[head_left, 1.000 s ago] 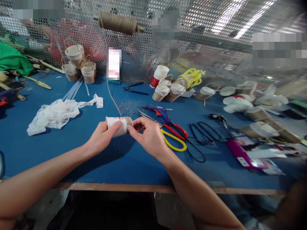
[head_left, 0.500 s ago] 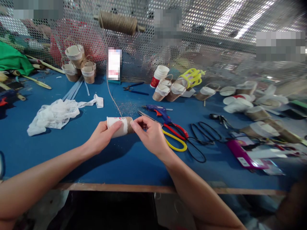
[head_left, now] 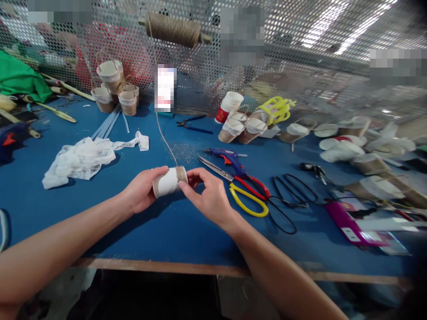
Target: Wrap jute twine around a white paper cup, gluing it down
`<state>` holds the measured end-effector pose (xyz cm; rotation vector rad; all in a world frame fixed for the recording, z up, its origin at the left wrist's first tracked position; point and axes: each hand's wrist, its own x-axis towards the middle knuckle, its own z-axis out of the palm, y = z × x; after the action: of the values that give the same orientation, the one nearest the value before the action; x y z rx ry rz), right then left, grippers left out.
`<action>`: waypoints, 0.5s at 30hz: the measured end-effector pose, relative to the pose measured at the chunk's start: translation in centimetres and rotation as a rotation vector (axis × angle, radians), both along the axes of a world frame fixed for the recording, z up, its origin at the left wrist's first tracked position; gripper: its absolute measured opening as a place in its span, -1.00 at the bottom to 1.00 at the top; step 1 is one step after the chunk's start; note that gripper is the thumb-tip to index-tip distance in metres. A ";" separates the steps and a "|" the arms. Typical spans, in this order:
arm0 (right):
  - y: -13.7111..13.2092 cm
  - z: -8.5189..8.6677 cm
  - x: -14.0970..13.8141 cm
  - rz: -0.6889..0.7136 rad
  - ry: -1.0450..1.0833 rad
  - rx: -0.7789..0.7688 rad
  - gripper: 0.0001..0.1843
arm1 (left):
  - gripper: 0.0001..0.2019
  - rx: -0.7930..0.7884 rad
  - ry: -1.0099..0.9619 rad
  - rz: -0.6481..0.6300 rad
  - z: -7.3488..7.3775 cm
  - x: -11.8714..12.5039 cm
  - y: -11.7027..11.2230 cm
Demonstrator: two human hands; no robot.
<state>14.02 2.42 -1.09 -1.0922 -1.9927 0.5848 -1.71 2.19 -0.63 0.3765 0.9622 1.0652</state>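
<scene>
L hand is clamped on a white paper cup, held on its side just above the blue table. Thumb lies over the top, other fingers wrap under & behind, so L fingers are closed round the cup's wide end. R hand meets it from the opposite side. R thumb & index pinch the cup's narrow end, where brown twine is wound in a few turns. R middle, ring & little fingers curl in loosely; can't tell if they touch the cup. So the cup sits btw both sets of fingertips, mouth toward L palm, base toward R.

From the wound band a single strand of twine runs up & away from the fingertips to a spool on a rod at the perforated screen, well beyond both hands.

Just beyond R knuckles lie scissors w/ yellow & red handles, blades pointing back toward the fingertips. A blue glue gun lies by the blades, a bit further out. Black cable loops are further R of the scissors. Beyond L fingers, well apart, is a bunch of white netting. Far ahead of the fingertips, near the screen: pliers, twine-wrapped cups on the L side, more cups on the R side. A magenta packet is well off to the R of R hand
</scene>
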 end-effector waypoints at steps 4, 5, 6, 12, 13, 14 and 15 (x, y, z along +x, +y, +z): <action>0.0 -0.1 0.1 -0.046 -0.025 0.016 -0.90 | -0.90 0.031 0.019 0.016 0.2 0.3 -0.5; 0.0 -0.1 0.0 -0.057 -0.032 0.020 -0.91 | -0.90 0.040 0.026 0.018 0.3 0.4 -0.6; 0.0 -0.1 0.0 -0.064 -0.038 0.024 -0.92 | -0.90 0.048 0.032 0.018 0.4 0.5 -0.7; 0.1 -0.1 0.0 -0.046 0.018 0.021 -0.91 | -0.88 0.042 0.021 0.006 0.5 0.5 -0.7; 0.2 -0.2 0.1 -0.037 0.047 0.023 -0.91 | -0.87 0.029 0.007 -0.013 0.4 0.4 -0.5; 0.2 -0.2 0.2 -0.031 0.072 0.026 -0.91 | -0.86 0.015 -0.012 -0.033 0.3 0.3 -0.4; 0.3 -0.2 0.2 -0.028 0.090 0.030 -0.91 | -0.86 0.001 -0.034 -0.050 0.2 0.2 -0.3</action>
<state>14.25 2.72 -1.30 -1.0558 -1.8994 0.5775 -1.54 1.92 -0.45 0.3807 0.9178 1.0238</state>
